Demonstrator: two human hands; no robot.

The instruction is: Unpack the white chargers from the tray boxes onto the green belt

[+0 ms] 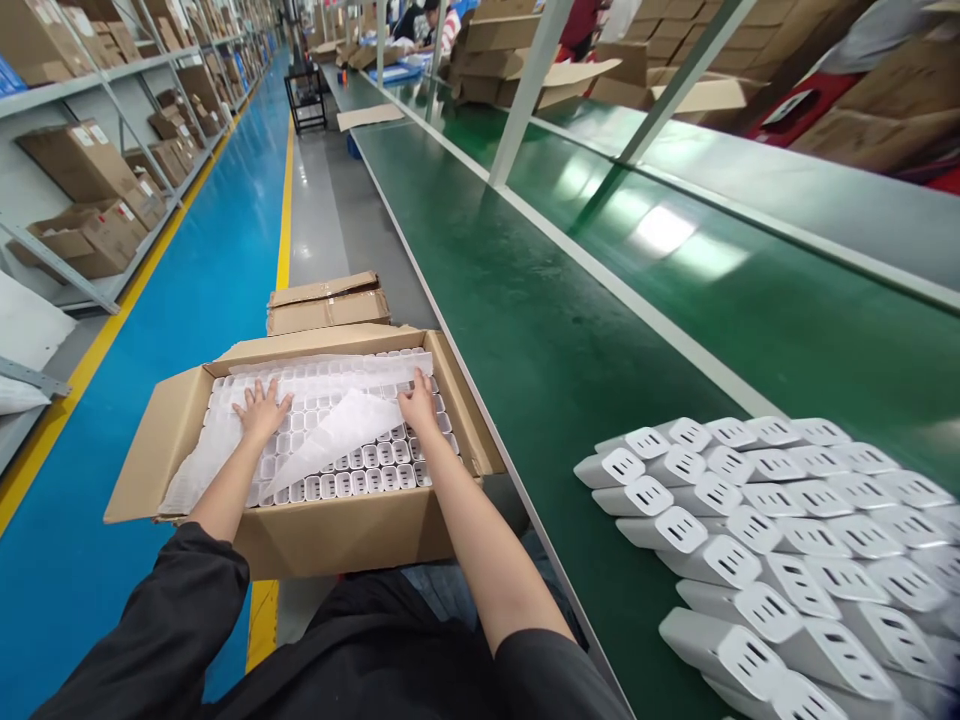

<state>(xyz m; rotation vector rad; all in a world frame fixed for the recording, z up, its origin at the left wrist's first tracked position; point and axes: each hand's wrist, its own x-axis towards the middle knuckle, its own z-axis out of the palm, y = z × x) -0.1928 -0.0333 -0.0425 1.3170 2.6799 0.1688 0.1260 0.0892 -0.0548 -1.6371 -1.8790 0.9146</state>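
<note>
An open cardboard box stands in front of me, filled with rows of upright white charger housings with port slots in their ends. A thin white foam sheet lies over part of the rows, folded back at its front right. My left hand rests on the sheet at the left, fingers spread. On the right side of the box, my right hand has its fingers closed on the sheet's edge. Some housings at the front and right show uncovered.
To my right runs a green conveyor belt bearing a large group of similar white housings. Behind the box is a closed carton. Shelves with cartons line the blue aisle at left. People work farther back.
</note>
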